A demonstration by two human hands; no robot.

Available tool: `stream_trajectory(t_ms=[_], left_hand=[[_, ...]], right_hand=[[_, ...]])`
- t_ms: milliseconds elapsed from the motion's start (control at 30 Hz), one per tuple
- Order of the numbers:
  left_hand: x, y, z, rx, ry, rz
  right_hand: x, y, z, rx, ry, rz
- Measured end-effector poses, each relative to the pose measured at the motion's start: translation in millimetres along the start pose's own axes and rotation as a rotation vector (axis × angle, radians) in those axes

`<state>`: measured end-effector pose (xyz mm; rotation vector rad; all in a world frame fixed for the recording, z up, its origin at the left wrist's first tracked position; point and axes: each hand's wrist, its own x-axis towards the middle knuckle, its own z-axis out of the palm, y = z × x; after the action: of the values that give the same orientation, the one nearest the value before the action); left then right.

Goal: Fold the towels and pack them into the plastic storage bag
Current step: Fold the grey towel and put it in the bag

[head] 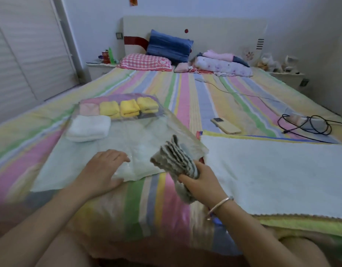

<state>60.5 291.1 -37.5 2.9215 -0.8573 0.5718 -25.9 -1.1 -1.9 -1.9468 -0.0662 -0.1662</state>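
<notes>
A bed [214, 101] with a pastel striped sheet is being viewed from its near edge. A clear plastic storage bag [147, 132] is lying flat on it, left of centre, with its mouth turned toward the near side. At the bag's far end three folded yellow towels [128, 108] are being kept in a row, with a pink towel [89, 109] to their left. A folded white towel [88, 128] is lying just nearer, apparently inside as well.

The left hand [104, 166] is being laid on the bag's near edge, its fingers nearly straight and holding nothing, probably to pin the mouth down for loading. The right hand [201, 182] is being wrapped round a folded grey-striped towel [176, 158]. The fingers and thumb are curled about the towel's near end, and its far end is being aimed at the bag's mouth, seemingly so it can be slid in.

To the right a large pale towel [272, 170] is lying spread flat, unfolded, likely awaiting its turn. Farther off, a yellow-cased phone [226, 125] and coiled black cables [305, 124] are lying on the sheet, and pillows [147, 61] are resting at the far end.
</notes>
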Motion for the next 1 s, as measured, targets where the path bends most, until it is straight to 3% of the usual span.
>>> stream_trajectory(t_ms=[100, 200, 333, 400, 467, 600, 667, 800, 900, 1000], left_hand=[[-6, -11, -6, 0.003, 0.011, -0.031], [-3, -12, -15, -0.052, 0.143, -0.061], [13, -14, -33, -0.558, 0.284, -0.466], [22, -18, -42, -0.733, 0.336, -0.535], [25, -20, -53, -0.838, 0.402, -0.545], [29, -15, -68, -0.968, 0.457, -0.506], [31, -17, -75, -1.017, 0.468, -0.493], [32, -36, -88, -1.250, 0.423, -0.477], [28, -66, -91, -1.383, 0.405, -0.442], [25, -115, -63, -1.312, 0.574, -0.587]], right_hand=[[6, -7, 30, -0.013, -0.043, -0.078], [14, -10, 48, -0.100, -0.062, -0.183], [25, -23, 68, -0.455, -0.329, -0.415], [36, -29, 81, -0.654, -0.363, -0.473], [53, -40, 96, -0.721, -0.284, -0.417], [107, -57, 122, -0.669, -0.130, -0.083], [136, -67, 135, -0.741, -0.162, 0.024], [200, -64, 171, -0.560, -0.350, 0.163], [256, -40, 198, -0.489, -0.066, 0.153], [296, -26, 220, -0.490, 0.011, 0.147]])
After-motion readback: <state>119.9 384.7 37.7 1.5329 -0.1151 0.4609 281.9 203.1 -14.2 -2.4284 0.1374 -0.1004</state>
